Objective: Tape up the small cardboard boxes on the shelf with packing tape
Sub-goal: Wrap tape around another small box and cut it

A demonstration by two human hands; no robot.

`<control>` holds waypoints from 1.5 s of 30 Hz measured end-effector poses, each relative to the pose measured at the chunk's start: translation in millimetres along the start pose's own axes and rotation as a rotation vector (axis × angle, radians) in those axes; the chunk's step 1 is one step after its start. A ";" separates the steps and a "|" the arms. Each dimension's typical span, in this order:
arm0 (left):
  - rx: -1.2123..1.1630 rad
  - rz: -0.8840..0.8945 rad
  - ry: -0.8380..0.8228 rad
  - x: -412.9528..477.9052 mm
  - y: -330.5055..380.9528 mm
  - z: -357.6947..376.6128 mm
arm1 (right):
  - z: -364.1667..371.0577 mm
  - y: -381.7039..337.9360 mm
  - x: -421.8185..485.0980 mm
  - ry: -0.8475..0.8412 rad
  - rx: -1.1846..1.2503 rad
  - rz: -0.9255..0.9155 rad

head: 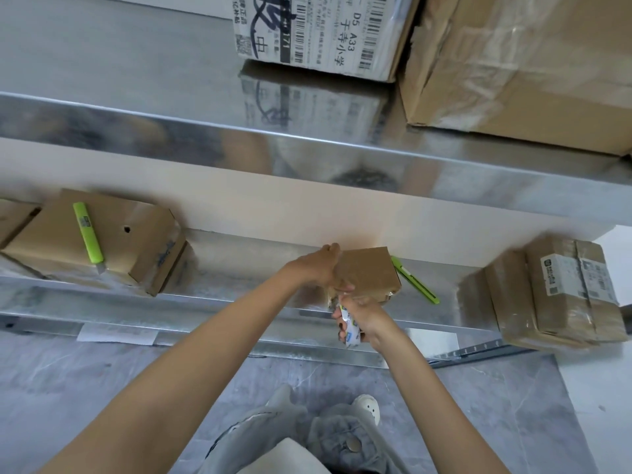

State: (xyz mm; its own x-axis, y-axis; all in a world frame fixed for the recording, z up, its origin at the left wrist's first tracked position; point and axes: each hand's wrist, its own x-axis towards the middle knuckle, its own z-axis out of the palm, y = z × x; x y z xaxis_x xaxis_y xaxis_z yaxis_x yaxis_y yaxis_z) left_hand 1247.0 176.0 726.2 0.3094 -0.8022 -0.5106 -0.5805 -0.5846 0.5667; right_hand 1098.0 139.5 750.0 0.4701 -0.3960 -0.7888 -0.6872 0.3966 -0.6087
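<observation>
Lower shelf (239, 295): bright metal, with all the small parcels on it; grey stone-pattern floor (119, 388) below.
Left group: flat brown boxes (113, 244) at the far left, well apart from the work area; a green utility knife (88, 236) lies on top of them.
Second knife (415, 280): green, lying on the shelf just right of the small cardboard box, its far end tucked by the box's right edge.
Right stack (561, 295): taped parcels with a white label, well apart to the right.
Upper shelf (307, 148): carries a labelled carton (325, 29) and a large brown carton (530, 63) under wrinkled clear tape.
Small cardboard box (367, 271): at the middle of the lower shelf near its front edge; plain brown, squarish, clean top face, with clear tape visible at its near edge.
Left hand (318, 266): grasps the box's left side, fingers curled over the far-left corner.
Right hand (362, 311): clenched round the tape roll (349, 328) at the box's near edge.
Writing: the labelled carton reads "D5 A33", "171" and barcodes; the print on the roll and on the right stack's label is too small to read.
</observation>
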 end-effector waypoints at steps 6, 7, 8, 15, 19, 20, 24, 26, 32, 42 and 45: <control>0.060 -0.045 0.366 -4.6 -0.3 16.0 | 1.5 4.3 1.2 0.012 -0.018 -0.031; 0.076 -0.051 0.432 -4.9 0.7 19.4 | 1.3 4.4 1.1 0.017 -0.023 -0.030; 0.086 -0.059 0.462 -4.6 2.1 20.7 | 1.2 4.3 1.6 0.021 -0.028 -0.025; 0.290 -0.114 0.512 2.8 17.4 20.4 | 2.4 5.9 3.8 0.034 -0.028 -0.022; 0.453 -0.049 0.483 -2.1 27.6 28.4 | 0.8 11.5 4.5 0.060 -0.022 -0.061; 0.466 -0.052 0.440 -4.0 29.3 28.1 | 0.6 13.0 4.5 0.066 -0.021 -0.074; 0.372 -0.071 0.196 -11.5 21.6 27.6 | 4.4 19.1 7.6 0.097 -0.063 -0.178; 0.301 -0.077 0.123 -13.3 19.2 22.8 | 7.6 25.0 10.0 0.137 -0.177 -0.278; 0.315 -0.068 0.038 -11.8 25.8 11.8 | 11.6 54.1 -0.7 0.140 -0.223 -0.482; 0.497 0.030 0.060 -21.5 30.7 7.1 | -2.8 71.6 -16.0 0.203 -0.081 -0.586; 0.393 -0.052 -0.125 -22.3 29.6 -20.6 | -11.0 56.7 -34.1 0.197 -0.024 -0.675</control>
State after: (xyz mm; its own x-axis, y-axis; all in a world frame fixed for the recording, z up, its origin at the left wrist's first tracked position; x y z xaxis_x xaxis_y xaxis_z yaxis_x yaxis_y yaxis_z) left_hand 1238.4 174.0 767.7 0.2657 -0.7379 -0.6204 -0.8175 -0.5135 0.2607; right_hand 1036.9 166.4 743.3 0.6911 -0.6923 -0.2075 -0.2935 -0.0065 -0.9559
